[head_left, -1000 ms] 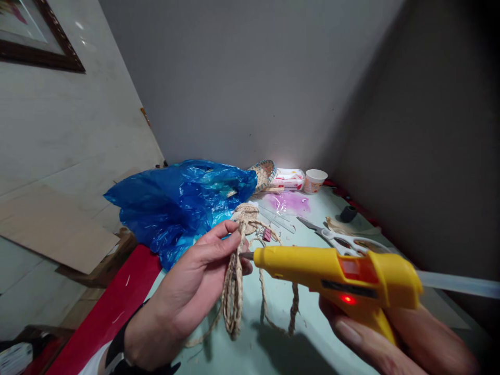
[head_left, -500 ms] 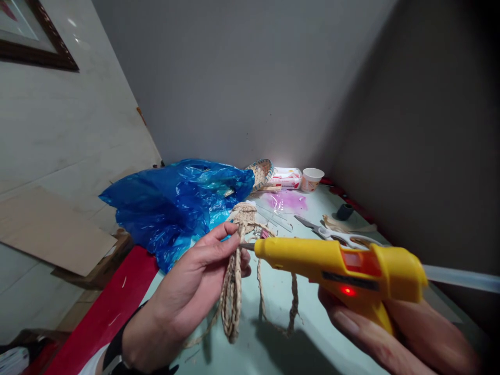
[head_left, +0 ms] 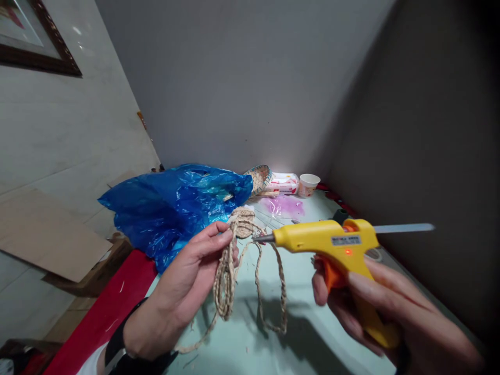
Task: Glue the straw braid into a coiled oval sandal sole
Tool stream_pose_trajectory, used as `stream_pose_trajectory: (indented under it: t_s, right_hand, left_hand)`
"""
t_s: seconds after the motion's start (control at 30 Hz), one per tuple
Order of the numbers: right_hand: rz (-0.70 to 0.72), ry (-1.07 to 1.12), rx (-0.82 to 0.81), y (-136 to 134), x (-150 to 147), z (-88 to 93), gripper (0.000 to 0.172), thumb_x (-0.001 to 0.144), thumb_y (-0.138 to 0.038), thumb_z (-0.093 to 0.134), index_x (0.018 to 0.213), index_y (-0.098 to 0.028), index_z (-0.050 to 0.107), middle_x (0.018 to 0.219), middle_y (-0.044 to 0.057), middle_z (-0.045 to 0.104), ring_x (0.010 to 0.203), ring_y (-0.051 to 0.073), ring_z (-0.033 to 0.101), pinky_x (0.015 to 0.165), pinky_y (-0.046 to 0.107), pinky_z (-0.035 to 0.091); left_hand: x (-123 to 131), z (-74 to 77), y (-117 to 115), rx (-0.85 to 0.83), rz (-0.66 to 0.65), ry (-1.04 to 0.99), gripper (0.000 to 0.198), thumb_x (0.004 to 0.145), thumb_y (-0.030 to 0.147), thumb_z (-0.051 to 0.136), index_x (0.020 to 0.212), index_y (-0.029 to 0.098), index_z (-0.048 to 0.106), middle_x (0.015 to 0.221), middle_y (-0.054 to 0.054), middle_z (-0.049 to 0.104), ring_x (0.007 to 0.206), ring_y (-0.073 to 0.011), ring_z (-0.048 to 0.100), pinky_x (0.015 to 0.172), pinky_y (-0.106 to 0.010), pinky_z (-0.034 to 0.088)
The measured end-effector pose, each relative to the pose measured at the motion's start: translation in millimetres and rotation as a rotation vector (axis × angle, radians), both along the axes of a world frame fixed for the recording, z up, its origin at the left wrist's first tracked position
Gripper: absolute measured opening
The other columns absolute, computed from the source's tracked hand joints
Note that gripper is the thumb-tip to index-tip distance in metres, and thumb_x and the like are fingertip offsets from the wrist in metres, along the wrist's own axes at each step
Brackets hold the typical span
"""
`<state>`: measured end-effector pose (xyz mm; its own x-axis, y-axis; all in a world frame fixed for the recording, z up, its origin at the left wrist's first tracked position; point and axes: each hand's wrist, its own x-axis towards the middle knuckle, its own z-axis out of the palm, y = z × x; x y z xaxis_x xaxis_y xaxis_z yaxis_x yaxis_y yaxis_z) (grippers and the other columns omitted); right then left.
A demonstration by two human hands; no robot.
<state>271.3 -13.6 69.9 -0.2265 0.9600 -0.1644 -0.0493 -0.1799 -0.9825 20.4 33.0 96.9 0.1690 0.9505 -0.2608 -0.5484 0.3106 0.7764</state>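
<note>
Two hands in frame, head view only. Left hand (head_left: pixel 183 291) pinches a braided straw cord (head_left: pixel 226 276) between thumb and fingertips near its top; fingers closed on it, cord held upright above the table (head_left: pixel 250 344). Braid is doubled into a narrow loop hanging below the hand, with a looser strand (head_left: pixel 273 291) curving right and down to the tabletop. Upper end of the braid runs back to a small woven straw piece (head_left: pixel 242 221) lying on the table just behind the fingers.

Right hand (head_left: pixel 375 307) grips a yellow glue gun (head_left: pixel 332 242): fingers wrapped round the handle, index finger on the orange trigger (head_left: pixel 332 273). Gun is level, nozzle (head_left: pixel 262 238) pointing left, tip just right of the braid and close to the left fingertips; cannot tell if it touches. Red indicator lit on the gun body. Glue stick (head_left: pixel 402 228) sticks out the back, pointing right.

Behind the hands: crumpled blue bag (head_left: pixel 167 208) on the table's left side, a woven basket (head_left: pixel 260 177) at its far edge, a white-and-red pack (head_left: pixel 285 183) and a paper cup (head_left: pixel 308 185) near the wall. Pink stain (head_left: pixel 285 205) on the table in front of them. Red edge strip (head_left: pixel 109 312) along the table's left side. Dark strap (head_left: pixel 117 354) on the left wrist. Picture frame (head_left: pixel 35 36) on the left wall.
</note>
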Motion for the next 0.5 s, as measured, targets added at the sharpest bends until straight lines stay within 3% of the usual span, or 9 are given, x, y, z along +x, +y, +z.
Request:
stream_pose_trajectory:
  t_s: [0.1,0.23,0.3,0.37,0.5]
  right_hand:
    - [-0.056,0.103,-0.049,11,2,-2.9,0.037,0.08,-0.054,0.066,0.08,-0.018,0.076,0.07,0.003,0.063,0.055,0.011,0.047,0.053,0.021,0.045]
    - [-0.085,0.119,-0.255,16,17,-41.5,0.036,0.083,-0.048,0.068,0.086,-0.013,0.078,0.07,0.002,0.062,0.054,0.008,0.049,0.049,0.016,0.041]
    - [-0.08,0.102,-0.273,16,24,-59.9,0.036,0.089,-0.044,0.062,0.088,-0.011,0.077,0.072,0.003,0.065,0.05,0.005,0.049,0.047,0.014,0.038]
    - [-0.052,-0.007,-0.238,17,29,-70.3,0.042,0.095,-0.046,0.051,0.091,-0.01,0.074,0.075,0.006,0.069,0.051,0.006,0.054,0.05,0.016,0.041]
    - [0.025,-0.496,-0.067,18,34,-71.1,0.052,0.098,-0.053,0.034,0.086,-0.014,0.066,0.079,0.01,0.072,0.063,0.017,0.065,0.058,0.028,0.05]
  left_hand:
    - [-5,-4.1,7,0.051,0.035,0.099,0.015,0.086,0.007,0.059,0.074,0.016,0.058,0.072,0.001,0.055,0.062,-0.0085,0.056,0.063,-0.018,0.048]
    - [-7,-8.8,12,0.088,0.075,0.185,0.015,0.083,0.011,0.065,0.072,0.016,0.057,0.068,0.004,0.054,0.058,-0.0079,0.053,0.057,-0.016,0.044]
    - [-6,-9.5,11,0.108,0.07,0.225,0.014,0.082,0.014,0.068,0.074,0.017,0.057,0.069,0.004,0.055,0.059,-0.0087,0.053,0.056,-0.017,0.043]
    - [-4,-9.2,8,0.13,0.058,0.258,0.014,0.08,0.018,0.071,0.077,0.018,0.058,0.07,0.004,0.056,0.06,-0.0095,0.053,0.057,-0.017,0.042]
    - [0,-6.8,-2,0.255,0.058,0.436,0.015,0.08,0.027,0.074,0.083,0.02,0.061,0.072,0.004,0.054,0.065,-0.0107,0.05,0.059,-0.018,0.039]
